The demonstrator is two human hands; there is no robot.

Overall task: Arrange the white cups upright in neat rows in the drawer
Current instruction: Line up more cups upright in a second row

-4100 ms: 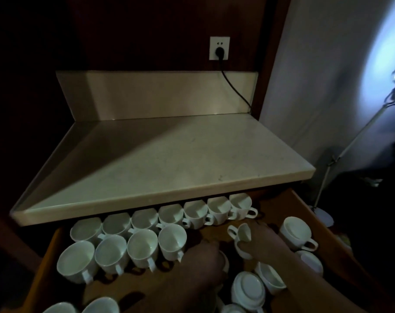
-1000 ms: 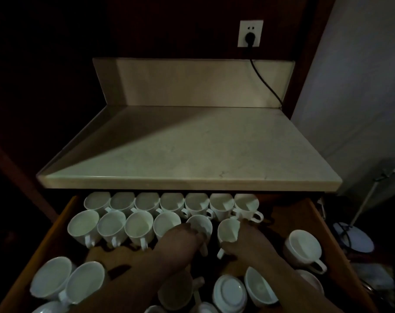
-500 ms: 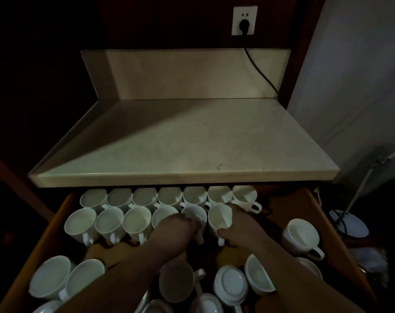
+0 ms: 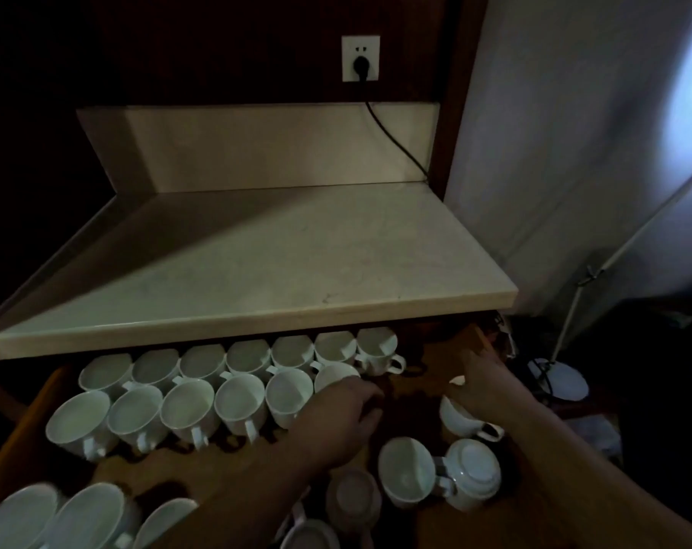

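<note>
Fingers of the left hand point(image 4: 342, 420) are curling loosely beside the sixth cup point(image 4: 334, 377) of the second row, touching it at most; grip unclear. The right hand point(image 4: 485, 384) is spreading wide over a loose cup point(image 4: 461, 420) at lower right of the drawer point(image 4: 17, 449). Half a second ago both hands were gripping second-row cups; now both have let go.

Wooden drawer point(image 4: 27, 425) carries white cups point(image 4: 189, 410) (two upright rows at back, others scattered).
</note>
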